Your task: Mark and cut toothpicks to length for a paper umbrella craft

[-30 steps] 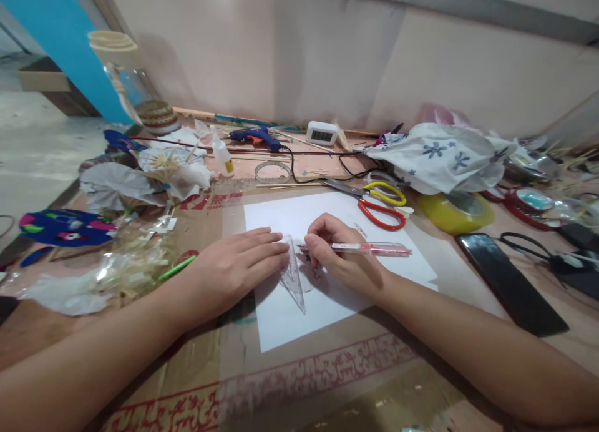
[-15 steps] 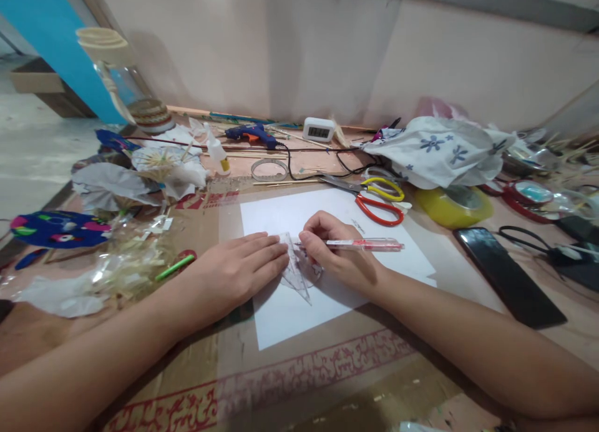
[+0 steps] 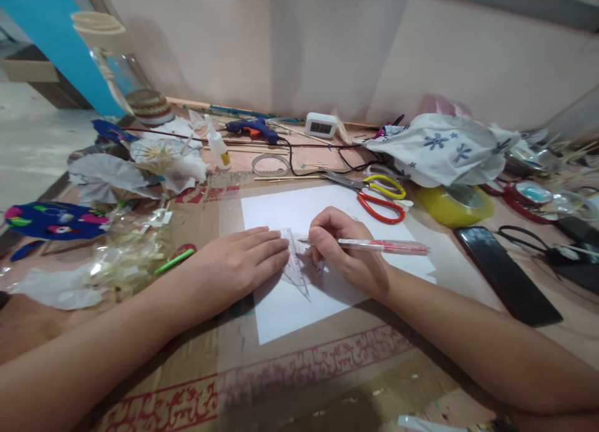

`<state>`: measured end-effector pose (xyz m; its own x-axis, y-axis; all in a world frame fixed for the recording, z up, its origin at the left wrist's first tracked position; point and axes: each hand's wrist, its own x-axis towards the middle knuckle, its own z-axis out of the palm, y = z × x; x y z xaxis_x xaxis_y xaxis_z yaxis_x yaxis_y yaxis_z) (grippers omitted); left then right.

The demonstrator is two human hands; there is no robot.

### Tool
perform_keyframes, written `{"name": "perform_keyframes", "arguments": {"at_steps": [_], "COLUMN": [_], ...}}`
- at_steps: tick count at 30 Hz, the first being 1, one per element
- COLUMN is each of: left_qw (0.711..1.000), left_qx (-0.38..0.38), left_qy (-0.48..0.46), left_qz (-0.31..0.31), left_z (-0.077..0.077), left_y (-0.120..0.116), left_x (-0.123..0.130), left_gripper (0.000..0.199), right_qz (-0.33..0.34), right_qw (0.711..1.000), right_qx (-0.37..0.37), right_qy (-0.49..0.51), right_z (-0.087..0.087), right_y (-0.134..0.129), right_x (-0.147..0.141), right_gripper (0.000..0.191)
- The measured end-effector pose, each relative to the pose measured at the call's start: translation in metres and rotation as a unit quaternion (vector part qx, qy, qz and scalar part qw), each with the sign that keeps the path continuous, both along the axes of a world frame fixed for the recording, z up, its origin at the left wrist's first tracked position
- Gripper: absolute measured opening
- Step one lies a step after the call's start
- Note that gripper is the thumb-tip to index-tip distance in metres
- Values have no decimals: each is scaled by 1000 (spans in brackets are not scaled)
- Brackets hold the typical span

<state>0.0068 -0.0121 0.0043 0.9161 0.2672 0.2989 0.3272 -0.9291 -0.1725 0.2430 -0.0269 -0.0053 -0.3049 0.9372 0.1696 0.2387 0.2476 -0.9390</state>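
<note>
My left hand point(image 3: 246, 260) lies flat, its fingertips pressing the edge of a clear triangular set square point(image 3: 294, 266) onto a white sheet of paper point(image 3: 276, 323). Between thumb and fingers my right hand point(image 3: 344, 251) grips a clear pen with red markings point(image 3: 397, 246). The pen's tip is close to the set square's upper right side; whether it touches the surface I cannot tell. Beneath the set square is a pale pinkish round piece or drawing point(image 3: 312, 274) with dark lines, partly covered by my hands.
Scissors point(image 3: 381, 213) lie across the paper's far edge. To the right are a yellow tape roll point(image 3: 428, 212), a phone point(image 3: 505, 276) and flowered cloth point(image 3: 428, 148). Behind stand a glue bottle point(image 3: 218, 150), glue gun point(image 3: 253, 129) and timer point(image 3: 321, 126). Crafted paper pieces point(image 3: 110, 179) crowd the left.
My right hand has shifted slightly right with the pen, and the pen's tip now shows beside the set square. My left hand stays on the set square. The view has tilted slightly.
</note>
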Motion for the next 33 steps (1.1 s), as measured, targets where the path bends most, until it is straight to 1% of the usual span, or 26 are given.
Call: {"name": "perform_keyframes", "arguments": {"at_steps": [3, 8, 13, 17, 21, 25, 28, 31, 33], "left_qw": [1000, 999, 999, 999, 999, 999, 999, 999, 998], "left_qx": [-2, -35, -38, -36, -27, -24, -29, -52, -64], "left_qy": [-4, -9, 3, 11, 11, 21, 23, 11, 8], "left_qz": [-7, -9, -5, -6, -12, -5, 5, 0, -6], "left_z": [0, 2, 1, -1, -2, -1, 1, 2, 2], "left_y": [0, 1, 2, 2, 2, 0, -1, 0, 1], "left_x": [0, -2, -3, -4, -4, -3, -2, -1, -1], "left_gripper": [37, 36, 36, 38, 38, 39, 39, 36, 36], "right_qz": [2, 3, -2, 5, 27, 27, 68, 128, 156], "right_qw": [1000, 1000, 999, 999, 998, 996, 986, 962, 948], "right_qx": [-9, -17, -20, -31, -44, 18, 56, 106, 133], "right_qy": [-9, -21, -37, -23, -31, -83, -140, -218, -244], "right_z": [0, 3, 3, 3, 12, 29, 38, 37, 33], "right_y": [3, 5, 4, 4, 7, 12, 16, 19, 20], "right_x": [-1, -2, -2, -1, 3, 12, 18, 21, 21], "right_gripper": [28, 29, 29, 29, 24, 17, 22, 26, 28]}}
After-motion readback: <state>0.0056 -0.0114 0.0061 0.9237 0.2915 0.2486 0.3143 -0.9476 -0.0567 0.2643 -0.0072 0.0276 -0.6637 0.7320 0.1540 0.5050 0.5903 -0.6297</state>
